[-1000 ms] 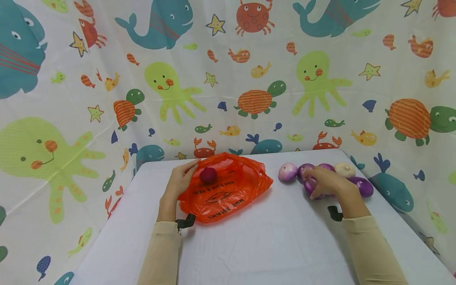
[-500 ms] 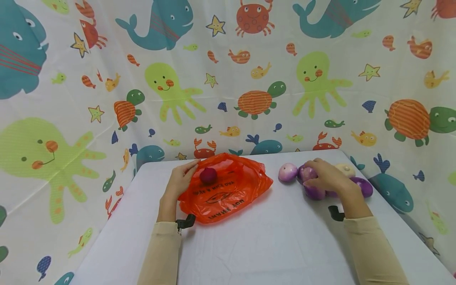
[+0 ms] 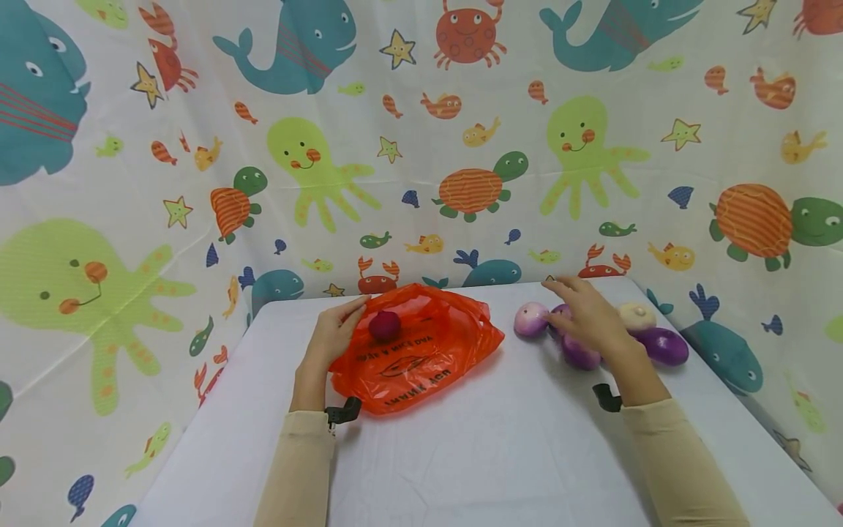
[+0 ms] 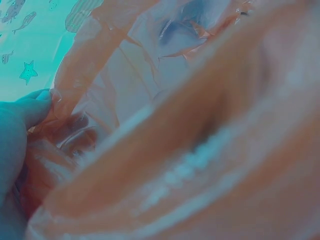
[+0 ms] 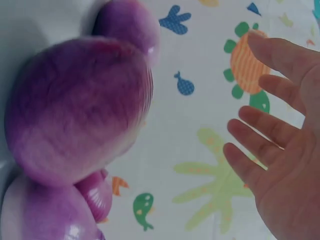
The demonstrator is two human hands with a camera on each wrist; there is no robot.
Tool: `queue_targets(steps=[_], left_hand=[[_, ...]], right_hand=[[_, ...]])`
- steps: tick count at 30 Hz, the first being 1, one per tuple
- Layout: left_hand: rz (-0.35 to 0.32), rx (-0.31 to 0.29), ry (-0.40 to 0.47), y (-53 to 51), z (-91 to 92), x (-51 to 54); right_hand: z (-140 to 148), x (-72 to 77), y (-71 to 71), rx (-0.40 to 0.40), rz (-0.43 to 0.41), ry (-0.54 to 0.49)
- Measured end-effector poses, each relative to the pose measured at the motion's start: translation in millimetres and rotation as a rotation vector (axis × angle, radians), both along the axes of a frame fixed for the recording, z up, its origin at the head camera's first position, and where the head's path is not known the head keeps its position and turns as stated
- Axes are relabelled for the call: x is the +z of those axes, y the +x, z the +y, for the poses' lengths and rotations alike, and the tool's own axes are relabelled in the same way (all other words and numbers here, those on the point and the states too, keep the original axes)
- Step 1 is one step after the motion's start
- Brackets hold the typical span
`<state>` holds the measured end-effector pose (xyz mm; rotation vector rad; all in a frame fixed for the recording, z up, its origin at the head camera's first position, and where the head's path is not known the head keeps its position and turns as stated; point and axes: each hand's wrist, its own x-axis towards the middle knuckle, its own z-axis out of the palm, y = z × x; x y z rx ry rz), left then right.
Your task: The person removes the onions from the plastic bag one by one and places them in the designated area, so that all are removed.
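Note:
A red plastic bag [image 3: 421, 362] with black print lies mouth-open on the table, a dark red onion [image 3: 385, 326] inside it. My left hand [image 3: 331, 333] grips the bag's left rim; the left wrist view shows fingertips on the film. On the right side, my right hand [image 3: 588, 316] hovers over a group of onions, its fingers spread and holding nothing. Around it are a pale pink onion [image 3: 530, 320], a purple onion [image 3: 581, 356], a white onion [image 3: 636, 317] and another purple onion [image 3: 664, 346]. In the right wrist view, a purple onion [image 5: 75, 110] looms near.
White cloth covers the table [image 3: 487, 454]. Behind and beside it hangs a sea-animal curtain [image 3: 408, 110]. Dark camera mounts [image 3: 344, 411] sit at both wrists. Between the bag and the onions lies a strip of bare tablecloth.
My right hand first touched the purple onions, then lifted off them and moved a little left with its fingers opening out. The left hand and bag have stayed still.

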<state>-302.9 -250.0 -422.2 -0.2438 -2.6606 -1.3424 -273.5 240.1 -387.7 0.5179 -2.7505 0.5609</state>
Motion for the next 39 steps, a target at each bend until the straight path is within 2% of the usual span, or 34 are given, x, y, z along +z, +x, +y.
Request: queue_targets(steps=[7, 12, 17, 29, 39], left_hand=[[0.004, 0.0, -0.016, -0.9, 1.2, -0.4], [0.031, -0.001, -0.038, -2.4, 1.2, -1.8], [0.019, -0.001, -0.026, -2.1, 1.6, -2.0], [0.001, -0.005, -0.011, -0.8, 2.3, -0.6], [0.025, 0.0, -0.02, -0.7, 1.7, -1.8]], right_hand=[[-17, -4.8, -4.8, 0.034, 0.087, -0.018], [-34, -3.3, -4.7, 0.023, 0.049, -0.026], [-45, -3.8, -5.1, 0.025, 0.025, -0.031], [-74, -6.4, -9.9, 0.111, 0.051, -0.049], [-101, -5.2, -12.8, 0.175, 0.081, -0.039]])
